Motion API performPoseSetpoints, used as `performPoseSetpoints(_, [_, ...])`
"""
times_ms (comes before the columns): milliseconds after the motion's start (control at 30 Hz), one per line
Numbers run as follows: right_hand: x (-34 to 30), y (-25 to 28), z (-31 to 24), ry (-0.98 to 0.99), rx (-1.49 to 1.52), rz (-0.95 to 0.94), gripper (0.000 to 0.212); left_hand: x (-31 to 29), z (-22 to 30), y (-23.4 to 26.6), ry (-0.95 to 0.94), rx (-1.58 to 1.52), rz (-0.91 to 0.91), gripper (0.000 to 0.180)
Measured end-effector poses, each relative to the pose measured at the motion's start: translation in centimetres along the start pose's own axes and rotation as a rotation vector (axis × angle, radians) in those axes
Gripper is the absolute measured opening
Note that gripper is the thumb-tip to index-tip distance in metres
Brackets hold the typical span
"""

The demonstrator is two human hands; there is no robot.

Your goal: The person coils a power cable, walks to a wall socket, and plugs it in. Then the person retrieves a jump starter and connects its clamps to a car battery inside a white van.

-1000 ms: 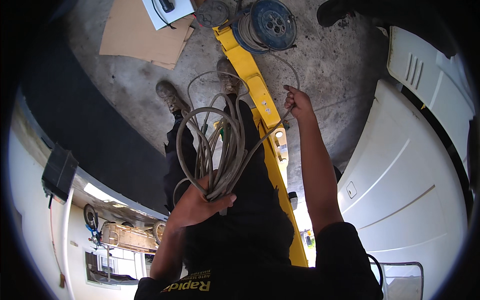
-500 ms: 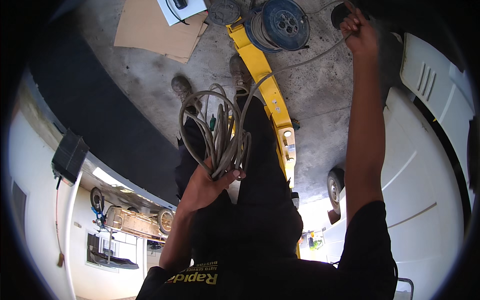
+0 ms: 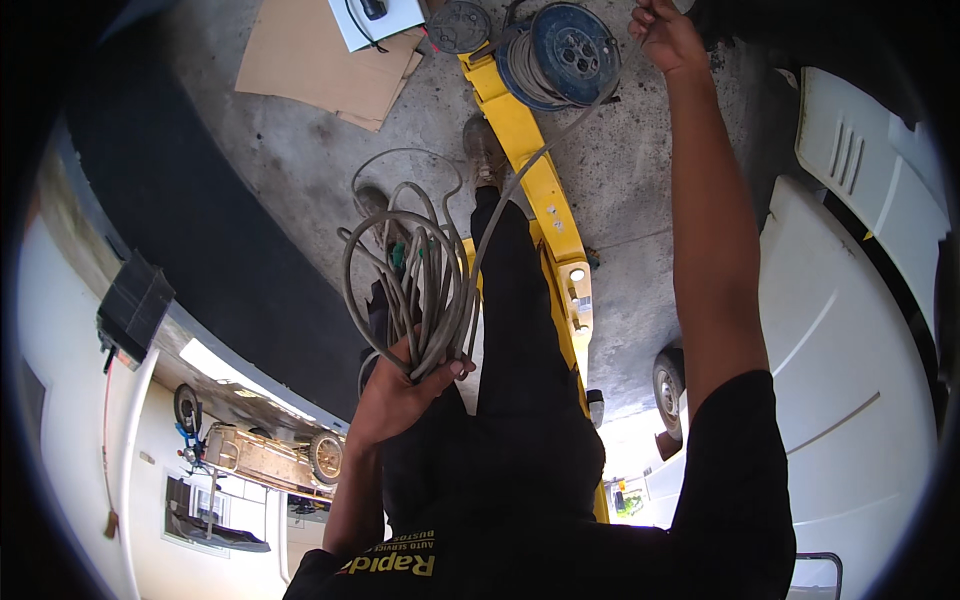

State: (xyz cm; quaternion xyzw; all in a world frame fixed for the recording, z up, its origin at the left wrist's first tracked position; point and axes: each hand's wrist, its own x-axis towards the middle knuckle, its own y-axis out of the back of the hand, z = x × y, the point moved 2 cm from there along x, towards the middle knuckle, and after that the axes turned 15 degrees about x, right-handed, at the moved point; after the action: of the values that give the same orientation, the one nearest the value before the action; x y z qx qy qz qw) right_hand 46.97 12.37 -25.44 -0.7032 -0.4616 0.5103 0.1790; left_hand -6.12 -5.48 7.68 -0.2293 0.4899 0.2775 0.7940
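Note:
My left hand is closed around a bunch of loose loops of grey cable, held in front of my thighs. One strand rises from the bunch past the yellow beam and along the reel's right edge toward my right hand. That hand is far out at the upper right, fingers curled at the cable; the exact grip is hard to see against the top edge. Grey cable is also wound on the blue reel, which lies on the floor just left of my right hand. A thin loop hangs above my left shoe.
A yellow steel beam runs between the reel and my legs. Flattened cardboard and a white box lie at the far left. White vehicle panels stand on the right. A dark strip curves along the left.
My right hand has moved left and a little farther away, nearer the reel. The bunch of loops in my left hand has shifted left and down, and its loops have spread.

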Motion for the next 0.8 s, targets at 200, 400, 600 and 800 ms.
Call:
performPoseSetpoints(200, [-16.2, -15.8, 8.2, -0.006, -0.343, 0.396, 0.034, -4.1, -2.6, 1.6, 0.068, -0.186, 0.128, 0.018])
performPoseSetpoints(400, [-37.5, -25.0, 7.7, -0.365, -0.656, -0.002, 0.035, -12.5, -6.0, 6.7, 0.026, -0.336, 0.287, 0.018])
performPoseSetpoints(600, [-48.4, -35.9, 4.5, -0.478, -0.86, -0.16, 0.04, -23.1, -7.7, 11.3, -0.116, -0.277, 0.44, 0.021])
performPoseSetpoints(800, [-51.8, -28.2, -0.2, 0.176, -0.391, 0.71, 0.024, -38.2, -10.3, 16.1, -0.261, -0.226, 0.614, 0.019])
